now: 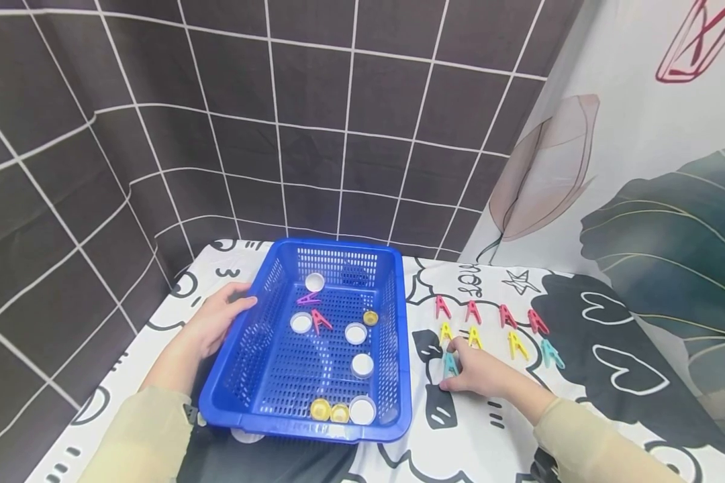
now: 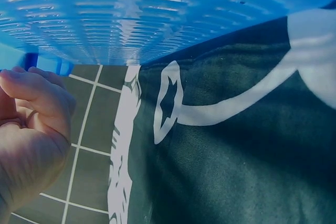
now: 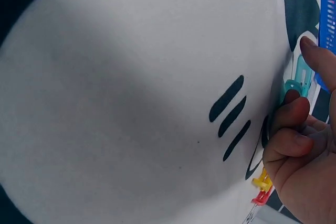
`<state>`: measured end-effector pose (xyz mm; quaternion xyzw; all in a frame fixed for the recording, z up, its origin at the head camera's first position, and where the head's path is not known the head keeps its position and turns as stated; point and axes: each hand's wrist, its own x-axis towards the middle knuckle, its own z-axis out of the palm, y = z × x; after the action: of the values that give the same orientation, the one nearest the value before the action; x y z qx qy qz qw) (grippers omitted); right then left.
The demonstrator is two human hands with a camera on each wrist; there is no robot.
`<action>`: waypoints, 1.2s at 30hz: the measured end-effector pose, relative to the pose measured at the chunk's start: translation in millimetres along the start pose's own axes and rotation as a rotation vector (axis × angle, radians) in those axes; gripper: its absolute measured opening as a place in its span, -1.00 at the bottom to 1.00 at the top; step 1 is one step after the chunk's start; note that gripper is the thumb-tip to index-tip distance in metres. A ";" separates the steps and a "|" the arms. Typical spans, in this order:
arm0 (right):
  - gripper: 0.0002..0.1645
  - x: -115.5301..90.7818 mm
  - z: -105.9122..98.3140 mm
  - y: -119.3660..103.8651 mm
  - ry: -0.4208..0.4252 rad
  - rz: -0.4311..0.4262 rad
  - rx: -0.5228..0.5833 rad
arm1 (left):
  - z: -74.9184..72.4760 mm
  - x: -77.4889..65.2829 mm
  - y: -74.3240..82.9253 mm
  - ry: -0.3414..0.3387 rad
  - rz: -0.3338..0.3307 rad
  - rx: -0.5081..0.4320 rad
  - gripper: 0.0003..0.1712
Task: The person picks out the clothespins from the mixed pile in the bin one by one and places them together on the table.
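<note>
A blue plastic basket [image 1: 305, 429] rests on the patterned cloth, with white and yellow round caps and two clothespins inside. My left hand [image 1: 220, 318] grips its left rim; from the left wrist view, the curled fingers sit beside the basket wall [image 2: 173, 24]. To the basket's right, my right hand [image 1: 477, 369] holds a teal clothespin [image 1: 450, 366] at the cloth, thumb and fingers around it. That teal clothespin [image 3: 300, 72] also shows between thumb and fingers in the right wrist view. Beyond the hand lie a row of red clothespins [image 1: 472, 311] and a row of yellow ones [image 1: 516, 345].
Another teal clothespin [image 1: 551, 353] lies at the right end, below the red row. A white cap [image 1: 246, 437] is partly hidden under the basket's front edge. Dark tile-patterned fabric [image 1: 314, 154] hangs behind the cloth-covered surface, with a leaf-print curtain [image 1: 670, 235] at right.
</note>
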<state>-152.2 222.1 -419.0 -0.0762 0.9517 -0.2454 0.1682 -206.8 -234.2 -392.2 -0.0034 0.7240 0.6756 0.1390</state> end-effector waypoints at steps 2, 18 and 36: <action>-0.21 -0.4 0.0 0.3 0.000 0.006 -0.003 | 0.0 0.1 0.1 0.000 0.001 0.003 -0.40; -0.15 1.3 -4.7 2.3 0.003 -0.018 -0.018 | -1.0 1.4 0.5 0.000 0.007 0.000 -0.39; -0.21 17.9 -45.4 -23.2 0.086 -0.144 -0.009 | -1.7 2.1 -1.4 0.010 -0.002 0.015 -0.38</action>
<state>-183.7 218.0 -375.4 -0.1343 0.9512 -0.2558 0.1088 -208.9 -235.6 -393.9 -0.0065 0.7298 0.6700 0.1362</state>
